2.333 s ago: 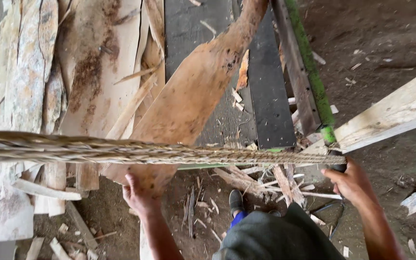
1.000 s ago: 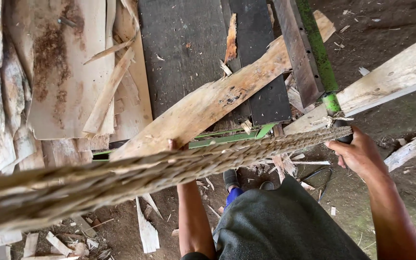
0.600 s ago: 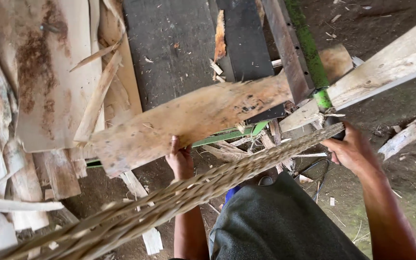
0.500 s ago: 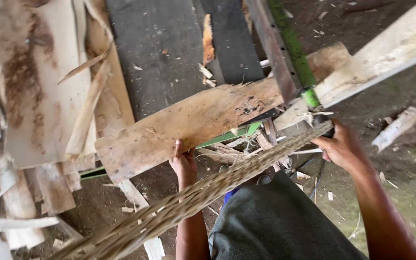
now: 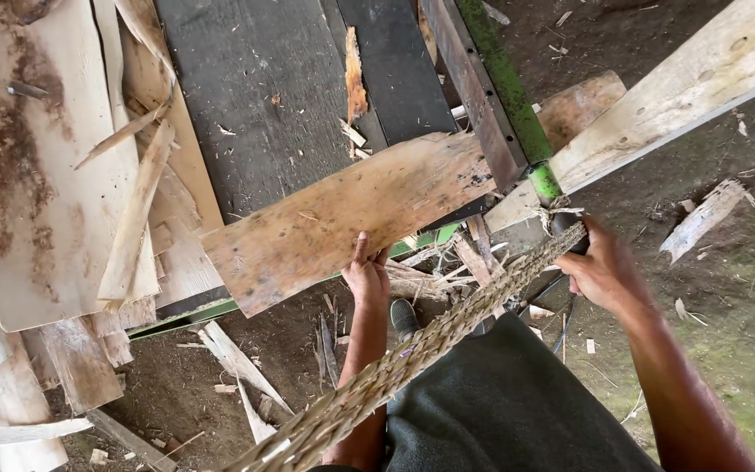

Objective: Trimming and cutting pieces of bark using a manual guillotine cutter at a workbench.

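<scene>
A long brown wooden plank (image 5: 342, 218) lies slanted across a dark work surface (image 5: 255, 96) and passes under a metal rail with a green bar (image 5: 509, 83). My left hand (image 5: 367, 275) grips the plank's near edge, fingers curled over it. Out to the right, my right hand (image 5: 600, 267) is closed around a dark handle beside the green bar's lower end. A thick braided straw-coloured rope (image 5: 412, 358) runs diagonally from that handle down to the bottom left, crossing in front of my left arm.
Pale bark-edged wood slabs (image 5: 54, 175) are heaped at the left. A light timber beam (image 5: 683, 96) slants up to the top right. Splinters and offcuts (image 5: 238, 367) litter the dirt floor below the bench. My shoe (image 5: 404, 316) shows under the bench edge.
The plank has swung from steeply slanted to nearly crosswise and slid right under the rail. My left hand has taken its near edge. The rope has tilted down at the left.
</scene>
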